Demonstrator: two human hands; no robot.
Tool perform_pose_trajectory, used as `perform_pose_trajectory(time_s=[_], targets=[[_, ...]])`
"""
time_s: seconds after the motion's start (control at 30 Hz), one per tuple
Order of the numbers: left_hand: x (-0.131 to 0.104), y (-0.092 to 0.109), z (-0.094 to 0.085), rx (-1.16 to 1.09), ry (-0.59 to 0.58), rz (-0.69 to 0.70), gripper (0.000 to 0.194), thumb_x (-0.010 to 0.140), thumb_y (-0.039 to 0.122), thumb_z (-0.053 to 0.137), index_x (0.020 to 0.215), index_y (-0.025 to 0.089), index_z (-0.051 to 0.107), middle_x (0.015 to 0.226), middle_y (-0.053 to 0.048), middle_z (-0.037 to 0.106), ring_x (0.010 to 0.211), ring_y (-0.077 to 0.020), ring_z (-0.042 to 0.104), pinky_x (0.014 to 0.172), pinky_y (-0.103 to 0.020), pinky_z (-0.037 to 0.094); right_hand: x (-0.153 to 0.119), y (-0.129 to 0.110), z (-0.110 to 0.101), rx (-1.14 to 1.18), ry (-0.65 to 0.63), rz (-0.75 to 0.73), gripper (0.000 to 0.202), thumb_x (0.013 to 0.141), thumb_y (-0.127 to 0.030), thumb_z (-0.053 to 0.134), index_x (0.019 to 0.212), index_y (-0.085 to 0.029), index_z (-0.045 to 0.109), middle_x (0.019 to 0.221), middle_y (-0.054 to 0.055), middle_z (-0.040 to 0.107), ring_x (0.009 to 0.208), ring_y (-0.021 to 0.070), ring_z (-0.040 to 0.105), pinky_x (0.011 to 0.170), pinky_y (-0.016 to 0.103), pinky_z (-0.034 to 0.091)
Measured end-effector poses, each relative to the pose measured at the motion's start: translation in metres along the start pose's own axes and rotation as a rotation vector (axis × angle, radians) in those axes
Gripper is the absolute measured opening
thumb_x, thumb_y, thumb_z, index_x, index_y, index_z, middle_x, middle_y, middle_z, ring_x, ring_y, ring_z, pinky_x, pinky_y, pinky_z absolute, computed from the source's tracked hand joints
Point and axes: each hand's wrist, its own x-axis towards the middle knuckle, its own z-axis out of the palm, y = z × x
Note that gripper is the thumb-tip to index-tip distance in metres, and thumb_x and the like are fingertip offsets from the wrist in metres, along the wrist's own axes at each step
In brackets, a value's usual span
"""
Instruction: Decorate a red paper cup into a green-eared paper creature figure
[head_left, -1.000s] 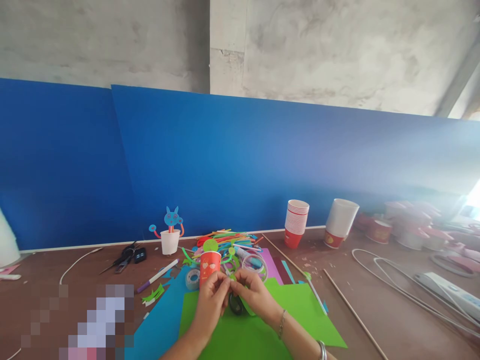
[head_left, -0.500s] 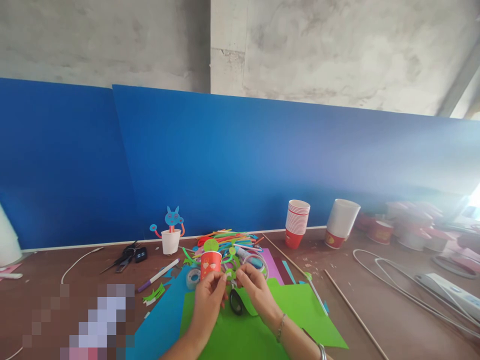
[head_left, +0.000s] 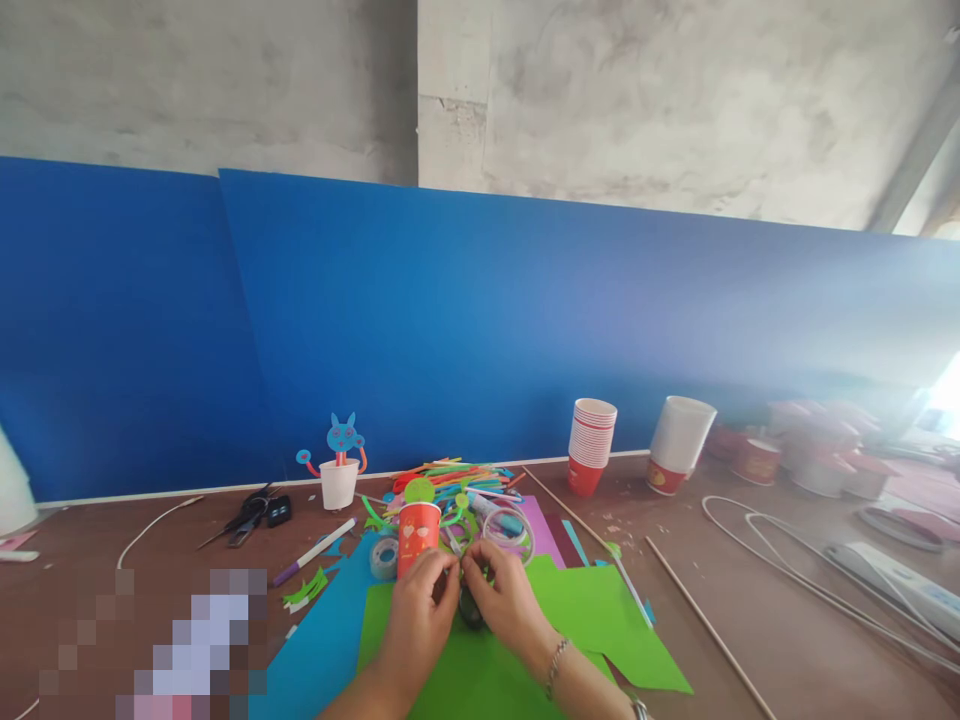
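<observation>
My left hand (head_left: pixel 420 610) and my right hand (head_left: pixel 506 595) meet at the fingertips over green paper (head_left: pixel 480 670). Both are pinched closed; what lies between the fingers is too small to make out. Just behind my left hand stands a red paper cup (head_left: pixel 418 532) with a green paper disc (head_left: pixel 418 490) at its top and green strips at its sides. Black-handled scissors (head_left: pixel 471 608) lie partly hidden under my hands. A clear tape roll (head_left: pixel 385 557) sits left of the cup.
Coloured sticks (head_left: pixel 457 475) lie behind the cup. A white cup with a blue paper figure (head_left: pixel 343 435) stands back left, near a purple marker (head_left: pixel 311 553). Stacked cups (head_left: pixel 592 445), larger tubs (head_left: pixel 679 445), a thin rod (head_left: pixel 705 625) and cables are on the right.
My hands have come closer together, fingertips now nearly touching. The small green piece seen between them before is hidden now. The view has shifted slightly.
</observation>
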Motion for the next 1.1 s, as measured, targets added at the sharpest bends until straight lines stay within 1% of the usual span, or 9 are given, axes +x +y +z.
perform_pose_trajectory(time_s=[0.33,0.53,0.63,0.73,0.83,0.93,1.03,1.1], targets=[[0.0013,-0.0018,-0.0003,0.033,-0.005,0.043,0.016,0.085,0.024,0.05,0.076,0.022,0.064,0.078,-0.007,0.067,0.072,-0.0217,0.06,0.069,-0.029,0.045,0.0012,0.0038,-0.0003,0.048,-0.035,-0.042,0.023,0.082,-0.035,0.048,0.068,-0.018,0.055,0.066,0.003,0.058,0.063,0.0164,0.051,0.06,0.027,0.039],[0.0009,-0.0037,0.0018,-0.011,-0.026,0.026,0.016,0.083,0.025,0.052,0.072,0.022,0.064,0.074,-0.006,0.065,0.07,-0.021,0.059,0.068,-0.029,0.044,0.0003,0.0016,-0.0004,0.05,-0.033,-0.027,0.02,0.079,-0.032,0.047,0.064,-0.019,0.051,0.062,0.001,0.055,0.061,0.0155,0.047,0.058,0.027,0.038],[0.0007,-0.0038,0.0032,-0.051,-0.027,-0.023,0.016,0.082,0.029,0.054,0.072,0.02,0.064,0.072,-0.005,0.065,0.068,-0.0203,0.058,0.066,-0.028,0.044,0.001,0.0002,-0.0007,0.071,-0.009,-0.01,0.018,0.077,-0.03,0.049,0.062,-0.019,0.05,0.06,0.0,0.052,0.06,0.015,0.045,0.057,0.026,0.036],[0.001,-0.0029,0.0049,-0.109,-0.011,-0.109,0.022,0.081,0.036,0.054,0.071,0.019,0.063,0.065,-0.004,0.062,0.058,-0.0184,0.055,0.055,-0.027,0.043,0.0019,-0.0002,-0.0009,0.147,0.004,0.023,0.018,0.075,-0.03,0.051,0.062,-0.019,0.05,0.061,0.0,0.05,0.06,0.0147,0.044,0.057,0.026,0.036],[0.002,-0.0019,0.0056,-0.181,0.005,-0.197,0.029,0.08,0.046,0.054,0.07,0.019,0.06,0.055,0.0,0.056,0.047,-0.0155,0.05,0.045,-0.024,0.038,0.0024,0.0007,-0.0015,0.266,-0.003,0.057,0.019,0.076,-0.032,0.052,0.063,-0.019,0.05,0.061,0.0,0.05,0.06,0.0143,0.044,0.057,0.026,0.037],[0.0041,-0.0024,0.0043,-0.235,0.027,-0.269,0.035,0.079,0.053,0.054,0.071,0.019,0.057,0.048,0.003,0.049,0.039,-0.0131,0.043,0.038,-0.022,0.033,0.0035,0.0025,-0.0034,0.345,0.005,0.08,0.018,0.075,-0.032,0.053,0.063,-0.019,0.051,0.06,0.0,0.05,0.06,0.0147,0.044,0.058,0.027,0.037],[0.0073,-0.0053,0.0021,-0.259,0.058,-0.307,0.04,0.078,0.059,0.053,0.071,0.019,0.057,0.045,0.004,0.047,0.036,-0.012,0.04,0.035,-0.021,0.032,0.0065,0.0061,-0.006,0.344,0.046,0.099,0.017,0.074,-0.03,0.051,0.06,-0.02,0.05,0.057,-0.001,0.048,0.058,0.0146,0.043,0.056,0.027,0.035],[0.009,-0.0078,0.0011,-0.26,0.078,-0.31,0.043,0.078,0.061,0.052,0.07,0.019,0.057,0.043,0.004,0.046,0.035,-0.0115,0.039,0.034,-0.021,0.031,0.0086,0.0094,-0.0071,0.295,0.061,0.114,0.02,0.072,-0.03,0.049,0.054,-0.021,0.044,0.052,-0.002,0.043,0.052,0.013,0.038,0.051,0.026,0.03]])
